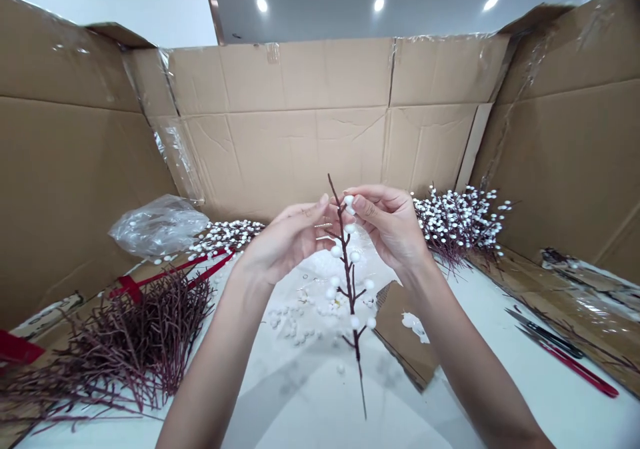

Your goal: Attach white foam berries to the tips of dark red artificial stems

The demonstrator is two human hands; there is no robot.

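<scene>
Twig (pixel 349 281) is standing nearly upright; right hand (pixel 394 228) is pinching a white berry (pixel 349 201), left hand (pixel 284 239) is curling alongside, probably steadying it, its grip unclear.

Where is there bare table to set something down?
Near side: table between left forearm, loose berries and cardboard, with the stem held above. Right: between right forearm and red tool. Crowded: left, under dark twigs; back right, under the berry bunch; centre, among loose berries.
</scene>
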